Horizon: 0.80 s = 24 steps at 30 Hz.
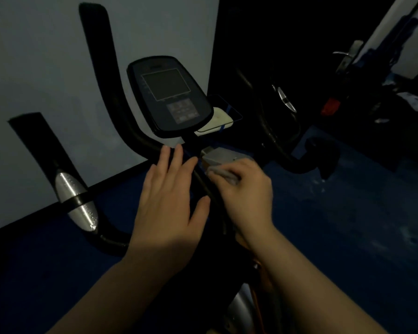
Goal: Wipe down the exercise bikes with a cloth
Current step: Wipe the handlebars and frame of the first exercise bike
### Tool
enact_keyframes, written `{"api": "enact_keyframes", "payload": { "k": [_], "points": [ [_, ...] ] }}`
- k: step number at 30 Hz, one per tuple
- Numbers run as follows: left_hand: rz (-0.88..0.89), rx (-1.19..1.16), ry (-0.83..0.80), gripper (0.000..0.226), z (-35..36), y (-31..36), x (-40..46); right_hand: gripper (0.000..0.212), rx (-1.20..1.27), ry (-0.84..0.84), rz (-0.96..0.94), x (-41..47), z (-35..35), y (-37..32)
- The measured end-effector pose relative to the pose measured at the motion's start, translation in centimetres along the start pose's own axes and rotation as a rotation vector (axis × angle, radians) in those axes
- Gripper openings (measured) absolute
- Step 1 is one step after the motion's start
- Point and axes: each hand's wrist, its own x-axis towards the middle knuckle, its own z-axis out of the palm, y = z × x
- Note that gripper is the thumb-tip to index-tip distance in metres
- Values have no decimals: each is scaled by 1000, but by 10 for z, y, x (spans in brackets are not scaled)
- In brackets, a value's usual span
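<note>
Cloth [223, 173] is sitting bunched in the right hand [245, 196], just below the console [169, 97], pressing against the bike's [203, 186] centre post. Being soft, light and limp, it is likely best gripped as a wad under curled fingers. The right hand is clenching on it, knuckles up, wrist bent inward. The left hand [167, 201] is hovering flat, fingers spread and holding nothing, left of the post below the console.

Console [169, 97] between handlebars [99, 68]; second bike [282, 112] right, probably.
</note>
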Motion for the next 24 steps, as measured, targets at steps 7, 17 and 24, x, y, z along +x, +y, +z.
{"api": "enact_keyframes", "payload": {
  "k": [7, 17, 24],
  "points": [
    [-38, 76, 8, 62, 3, -1, 4, 10, -206, -81, -78, 15, 2, -1],
    [-38, 23, 18, 60, 4, -2, 2, 6, -123, -98, -123, 6, -7, 11],
    [-41, -7, 22, 61, 5, -2, 3, 5, -108, -97, -92, 9, 0, 9]
  ]
}}
